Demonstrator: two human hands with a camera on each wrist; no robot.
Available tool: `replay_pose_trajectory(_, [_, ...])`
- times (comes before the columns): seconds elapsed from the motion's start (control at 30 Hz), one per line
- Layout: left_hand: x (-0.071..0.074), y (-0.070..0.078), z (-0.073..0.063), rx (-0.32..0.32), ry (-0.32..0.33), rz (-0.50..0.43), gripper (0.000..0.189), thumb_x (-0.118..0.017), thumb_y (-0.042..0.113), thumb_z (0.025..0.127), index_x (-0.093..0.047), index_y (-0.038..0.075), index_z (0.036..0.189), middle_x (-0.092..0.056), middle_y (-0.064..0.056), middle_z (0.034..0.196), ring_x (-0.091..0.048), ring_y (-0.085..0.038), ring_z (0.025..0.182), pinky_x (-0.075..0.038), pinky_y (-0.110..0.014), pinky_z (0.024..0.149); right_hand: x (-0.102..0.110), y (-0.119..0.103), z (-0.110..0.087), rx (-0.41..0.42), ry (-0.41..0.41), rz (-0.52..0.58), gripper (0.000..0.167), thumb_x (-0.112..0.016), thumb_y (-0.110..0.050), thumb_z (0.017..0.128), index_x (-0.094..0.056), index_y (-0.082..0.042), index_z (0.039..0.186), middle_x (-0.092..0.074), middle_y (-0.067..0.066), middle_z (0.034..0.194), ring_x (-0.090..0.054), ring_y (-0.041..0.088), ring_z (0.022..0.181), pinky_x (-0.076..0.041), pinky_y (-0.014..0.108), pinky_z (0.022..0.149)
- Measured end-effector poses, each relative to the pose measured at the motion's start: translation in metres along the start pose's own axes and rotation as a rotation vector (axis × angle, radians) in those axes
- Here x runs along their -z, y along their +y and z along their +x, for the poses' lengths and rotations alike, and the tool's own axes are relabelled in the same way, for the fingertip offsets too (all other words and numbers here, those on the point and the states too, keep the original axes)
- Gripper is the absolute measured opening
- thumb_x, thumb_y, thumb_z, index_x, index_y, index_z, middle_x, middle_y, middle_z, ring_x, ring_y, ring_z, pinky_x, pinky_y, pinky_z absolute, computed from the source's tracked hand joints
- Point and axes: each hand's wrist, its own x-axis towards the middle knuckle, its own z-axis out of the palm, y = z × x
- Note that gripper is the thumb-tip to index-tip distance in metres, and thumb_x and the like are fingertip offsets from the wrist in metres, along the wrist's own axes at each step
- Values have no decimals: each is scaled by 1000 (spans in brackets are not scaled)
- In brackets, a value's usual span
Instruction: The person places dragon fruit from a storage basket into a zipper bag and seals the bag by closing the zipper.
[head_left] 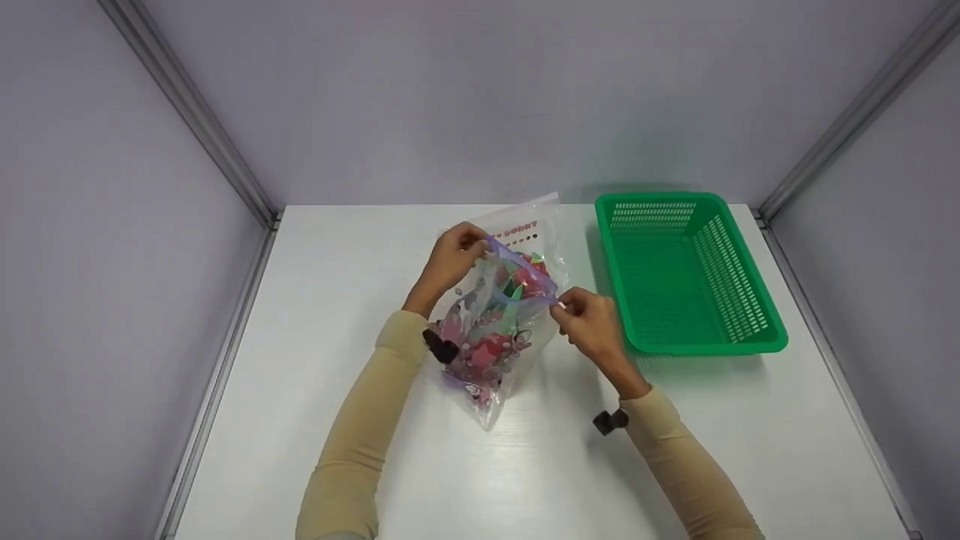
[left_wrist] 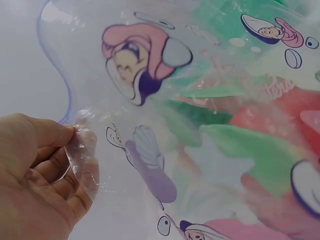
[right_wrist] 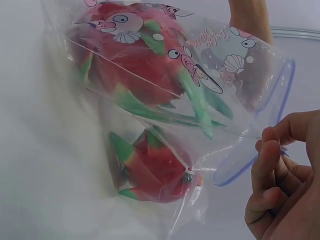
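A clear zip bag (head_left: 491,349) printed with pink and white cartoon oysters lies on the table, its purple-edged mouth spread open. My left hand (head_left: 454,259) pinches one end of that mouth between thumb and fingers. At the opposite end, my right hand (head_left: 589,319) pinches the purple zip edge (right_wrist: 280,102). Through the printed film shows a large red dragon fruit (right_wrist: 140,75) with green scales. Beyond the mouth lies a second clear bag (head_left: 551,217) with red lettering. A smaller dragon fruit (right_wrist: 160,172) shows through clear film beside the printed bag.
To the right stands a green plastic basket (head_left: 652,270) with slotted sides, close to my right hand. The white table (head_left: 330,300) meets a grey wall (head_left: 480,105) at the back. Panels with metal rails flank it on both sides.
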Motion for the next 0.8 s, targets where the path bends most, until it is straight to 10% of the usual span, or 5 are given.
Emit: replay_pose_trajectory(0.8, [32, 6, -16, -41, 104, -259, 15, -60, 11, 109, -65, 2, 119, -72, -9, 107, -70, -16, 96, -58, -28, 81, 31, -3, 32, 129, 129, 31, 6, -75, 0, 88, -77, -2, 83, -61, 4, 58, -48, 3, 50, -33, 16, 46])
